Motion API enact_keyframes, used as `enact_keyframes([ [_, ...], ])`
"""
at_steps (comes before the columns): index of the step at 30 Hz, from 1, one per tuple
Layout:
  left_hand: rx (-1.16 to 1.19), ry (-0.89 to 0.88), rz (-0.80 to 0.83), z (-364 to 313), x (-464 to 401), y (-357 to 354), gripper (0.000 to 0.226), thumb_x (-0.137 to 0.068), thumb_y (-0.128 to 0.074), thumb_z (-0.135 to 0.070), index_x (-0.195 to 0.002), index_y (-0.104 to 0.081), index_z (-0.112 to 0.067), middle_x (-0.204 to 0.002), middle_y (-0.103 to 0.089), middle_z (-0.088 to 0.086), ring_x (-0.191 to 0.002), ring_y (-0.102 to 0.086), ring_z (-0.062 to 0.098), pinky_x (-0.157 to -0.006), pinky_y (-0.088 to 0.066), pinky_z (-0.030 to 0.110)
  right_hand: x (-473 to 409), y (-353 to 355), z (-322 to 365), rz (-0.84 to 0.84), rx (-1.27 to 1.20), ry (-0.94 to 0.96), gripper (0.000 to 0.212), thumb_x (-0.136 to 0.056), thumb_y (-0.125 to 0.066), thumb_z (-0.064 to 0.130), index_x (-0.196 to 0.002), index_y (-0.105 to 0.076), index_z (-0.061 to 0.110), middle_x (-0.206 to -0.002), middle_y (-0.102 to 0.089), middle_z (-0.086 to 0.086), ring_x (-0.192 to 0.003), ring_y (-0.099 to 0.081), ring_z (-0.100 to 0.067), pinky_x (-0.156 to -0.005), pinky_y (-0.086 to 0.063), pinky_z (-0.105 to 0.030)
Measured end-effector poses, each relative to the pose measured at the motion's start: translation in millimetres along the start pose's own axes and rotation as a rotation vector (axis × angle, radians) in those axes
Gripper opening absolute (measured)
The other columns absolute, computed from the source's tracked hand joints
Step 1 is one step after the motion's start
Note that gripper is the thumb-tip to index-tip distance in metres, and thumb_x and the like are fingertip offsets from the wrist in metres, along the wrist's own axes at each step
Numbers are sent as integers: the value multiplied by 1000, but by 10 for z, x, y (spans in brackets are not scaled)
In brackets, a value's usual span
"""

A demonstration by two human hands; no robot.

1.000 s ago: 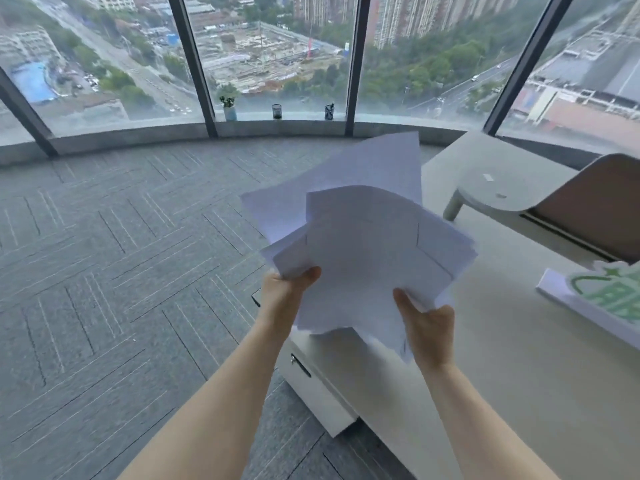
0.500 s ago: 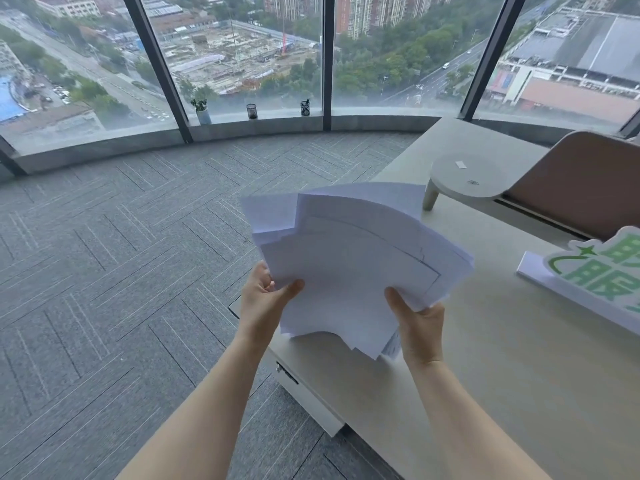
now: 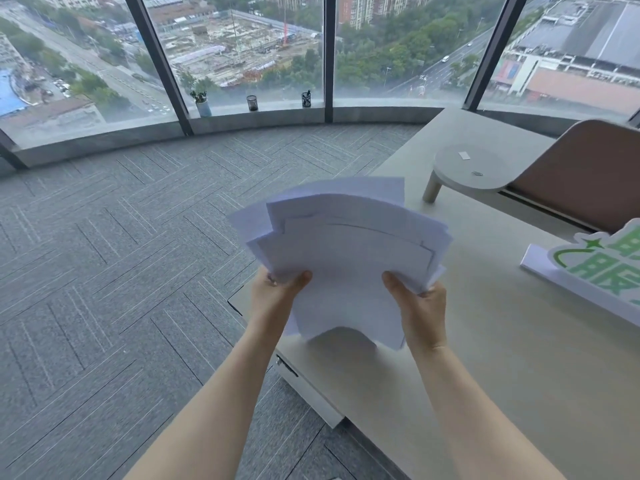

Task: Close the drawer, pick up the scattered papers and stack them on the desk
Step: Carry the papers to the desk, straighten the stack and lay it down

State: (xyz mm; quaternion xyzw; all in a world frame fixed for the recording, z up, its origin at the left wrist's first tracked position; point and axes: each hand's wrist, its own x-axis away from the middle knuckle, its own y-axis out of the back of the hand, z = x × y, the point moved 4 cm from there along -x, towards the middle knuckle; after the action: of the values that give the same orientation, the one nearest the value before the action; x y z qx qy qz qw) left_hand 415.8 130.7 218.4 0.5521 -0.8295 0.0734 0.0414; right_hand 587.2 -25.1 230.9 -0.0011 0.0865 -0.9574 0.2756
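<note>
Several white papers (image 3: 346,251) form a loose, uneven bundle held above the left edge of the pale desk (image 3: 502,341). My left hand (image 3: 277,296) grips the bundle's lower left side, thumb on top. My right hand (image 3: 420,303) grips its lower right side, thumb on top as well. The sheets fan out at the top and their bottom edge curls just above the desk. Below the desk edge, under my left arm, the white drawer unit (image 3: 311,393) shows its front with a dark handle; the drawer looks shut.
A low round-ended riser (image 3: 467,168) stands on the desk's far part, a brown chair back (image 3: 585,174) beyond it. A white and green sign (image 3: 595,271) lies at the right. Grey carpet (image 3: 121,271) spreads left; a plant and cups sit on the window ledge (image 3: 252,114).
The paper bundle has come down and tilted flatter toward the desk. Both hands keep their grip, and the sheets have drawn closer together.
</note>
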Motion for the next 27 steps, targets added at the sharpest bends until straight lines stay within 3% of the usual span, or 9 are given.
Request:
enact_keyframes([
  [3,28,-4,62,45,17,-36,29,-78,-70,6,-94,-59,-16,-92,-71,6,-80,-68,14,-71,-55,25,9,24,-104,1,23,-82,18,-77,-75,0,-90,-68,9,-65,-71,17,-59,-64,1,-54,-49,-16],
  [6,-27,9,-19,51,-4,-96,22,-78,-72,1,-81,-64,-20,-83,-71,0,-69,-65,7,-67,-50,25,-35,23,-115,-18,44,-66,18,-84,-68,-4,-81,-66,13,-59,-66,19,-54,-59,1,-52,-47,-16],
  [8,-2,17,-33,45,-17,-153,22,-77,-73,0,-79,-65,-20,-78,-71,-4,-64,-64,3,-63,-49,21,-45,25,-93,0,29,-42,11,-83,-69,-4,-90,-66,4,-62,-67,18,-58,-61,0,-54,-48,-16],
  [11,-7,62,32,112,-37,-190,29,-74,-73,2,-92,-65,-18,-81,-72,-6,-69,-67,4,-60,-52,17,-3,44,-154,26,11,-72,27,-77,-71,0,-103,-64,-1,-73,-72,12,-67,-66,-5,-59,-52,-19],
  [14,-49,129,57,217,-2,-241,21,-76,-72,3,-87,-68,-14,-73,-72,-8,-64,-67,6,-58,-51,17,4,49,-221,32,-7,-135,19,-79,-71,-7,-80,-66,11,-62,-69,15,-57,-63,-1,-53,-50,-17],
  [17,-62,156,3,243,-5,-271,15,-78,-72,-2,-72,-70,-16,-65,-68,-5,-62,-62,13,-56,-50,19,9,42,-214,32,-19,-134,11,-72,-71,7,-73,-66,17,-60,-67,15,-56,-61,-2,-53,-49,-18],
  [21,-111,110,-33,163,-36,-255,10,-68,-74,-11,-62,-69,-16,-68,-64,5,-67,-56,19,-65,-46,31,-89,160,-132,16,-59,-57,30,-74,-72,4,-97,-60,17,-78,-71,15,-72,-64,-4,-64,-51,-21],
  [23,-192,60,-55,65,-74,-234,11,-65,-73,-17,-56,-67,-18,-62,-62,-1,-63,-53,18,-63,-43,32,-187,259,-35,-10,-58,29,42,-77,-72,2,-109,-54,22,-90,-68,15,-82,-62,-7,-75,-50,-24],
  [27,-414,-90,-17,-231,-161,-257,22,-68,-70,-21,-52,-57,-24,-47,-50,-17,-55,-43,12,-55,-34,27,-419,403,340,-113,381,256,70,-76,-77,21,-137,-42,26,-136,-52,5,-123,-50,-16,-106,-39,-40],
])
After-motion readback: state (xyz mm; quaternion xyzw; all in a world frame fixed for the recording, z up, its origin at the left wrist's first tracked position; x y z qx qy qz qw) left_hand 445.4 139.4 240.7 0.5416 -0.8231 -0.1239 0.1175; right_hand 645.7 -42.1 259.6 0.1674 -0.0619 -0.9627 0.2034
